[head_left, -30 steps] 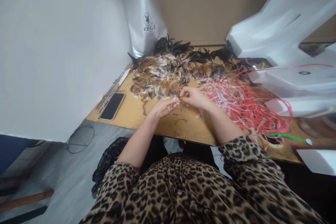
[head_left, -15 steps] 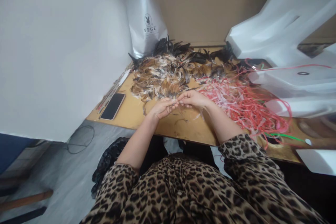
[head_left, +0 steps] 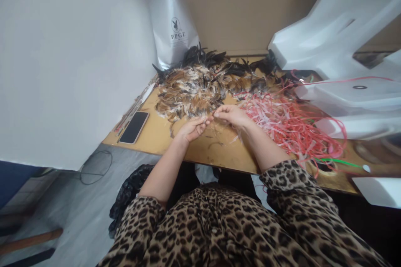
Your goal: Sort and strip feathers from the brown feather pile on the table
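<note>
My left hand (head_left: 194, 128) is closed in a pinch above the near part of the wooden table, palm turned partly up. Just right of it, my right hand (head_left: 231, 115) pinches with its fingers curled, the fingertips almost meeting the left ones. Whatever lies between the fingers is too small and blurred to make out. Right behind the hands spreads a pile of brown and cream feathers (head_left: 188, 87), with black feathers (head_left: 206, 56) at its back. Close to my right forearm lies a tangle of red and pink strips (head_left: 291, 129).
A phone (head_left: 134, 127) lies at the table's left edge beside thin sticks (head_left: 133, 108). A silver-white bag (head_left: 172, 29) stands behind the feathers. A white sewing machine (head_left: 328, 46) fills the right side. A white panel (head_left: 72, 58) rises at left. Loose wisps (head_left: 216, 145) lie on the table (head_left: 156, 137).
My right hand has drawn slightly away from the left, and its fingers are more curled. The left hand stays in nearly the same place.
</note>
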The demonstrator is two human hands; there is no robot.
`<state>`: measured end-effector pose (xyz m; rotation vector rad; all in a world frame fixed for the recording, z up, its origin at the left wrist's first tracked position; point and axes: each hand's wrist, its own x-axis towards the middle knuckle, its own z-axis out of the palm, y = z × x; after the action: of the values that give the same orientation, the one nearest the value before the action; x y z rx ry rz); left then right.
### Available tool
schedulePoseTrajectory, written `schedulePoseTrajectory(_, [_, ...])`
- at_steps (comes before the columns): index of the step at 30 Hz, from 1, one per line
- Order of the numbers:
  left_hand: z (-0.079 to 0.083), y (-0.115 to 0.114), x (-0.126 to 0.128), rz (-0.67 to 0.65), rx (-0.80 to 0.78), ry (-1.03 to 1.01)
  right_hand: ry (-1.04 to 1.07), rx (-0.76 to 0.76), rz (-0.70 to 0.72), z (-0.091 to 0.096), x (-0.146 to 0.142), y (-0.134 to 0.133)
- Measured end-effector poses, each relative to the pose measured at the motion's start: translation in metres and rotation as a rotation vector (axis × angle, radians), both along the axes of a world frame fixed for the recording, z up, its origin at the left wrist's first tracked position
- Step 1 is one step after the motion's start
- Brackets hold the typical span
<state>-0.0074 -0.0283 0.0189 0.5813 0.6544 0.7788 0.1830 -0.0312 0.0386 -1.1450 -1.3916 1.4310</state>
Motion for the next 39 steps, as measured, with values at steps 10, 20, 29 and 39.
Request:
schedulePoseTrajectory(10, [0.015, -0.010, 0.004, 0.006, -0.230, -0.084, 0.091, 0.095, -0.130, 0.000, -0.002, 0.001])
schedulePoseTrajectory(20, [0.011, -0.008, 0.008, 0.065, -0.171, -0.079, 0.175, 0.017, -0.039, -0.004, -0.001, 0.001])
schedulePoseTrajectory(29, [-0.002, -0.003, 0.007, 0.184, 0.115, 0.251, 0.112, 0.036, -0.080, 0.003, -0.005, -0.002])
schedulePoseTrajectory(39, [0.003, -0.008, 0.013, 0.078, 0.298, 0.627, 0.020, 0.098, -0.028, 0.004, -0.007, 0.000])
